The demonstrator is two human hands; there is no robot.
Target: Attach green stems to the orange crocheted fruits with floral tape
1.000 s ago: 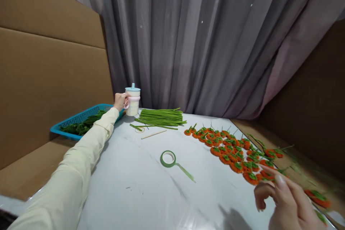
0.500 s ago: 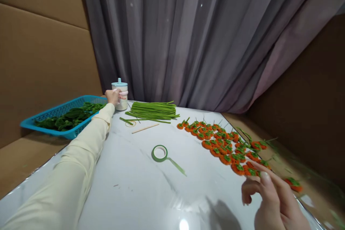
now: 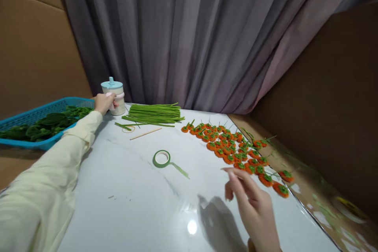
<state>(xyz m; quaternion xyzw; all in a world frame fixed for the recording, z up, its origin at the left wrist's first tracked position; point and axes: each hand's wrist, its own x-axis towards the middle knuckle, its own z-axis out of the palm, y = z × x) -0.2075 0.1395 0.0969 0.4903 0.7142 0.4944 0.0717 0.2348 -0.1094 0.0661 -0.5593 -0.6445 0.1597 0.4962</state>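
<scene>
The pale cream lidded cup with a light blue top and a pink handle and band (image 3: 119, 105) is at the far left corner of the white marbled surface (image 3: 138, 212), away from the person at the reach of the left arm. Its long axis is upright, and its handle side faces the left hand (image 3: 104, 103). That hand is by far the nearer one; the right hand (image 3: 254, 202) is well apart, low on the right side.

The left hand is closed around the cup's handle, fingers curled, the arm in its pale cream sleeve (image 3: 49, 175) stretched out beside the blue perforated plastic basket of dark green leaves (image 3: 54, 141). Whether the cup's base presses on the surface or sits just above it is hard to tell.

The right hand hangs over the surface, its shadow falling to its left. Its fingers are loosely bent, thumb near the index finger with a narrow gap, and no thing shows in its grasp. Nearest to it are the round orange fuzzy pieces with green tops (image 3: 229, 160), just beyond its fingers. The roll of green tape with a white core (image 3: 162, 165) lies flat between the two hands, its loose end trailing towards the right hand.
</scene>
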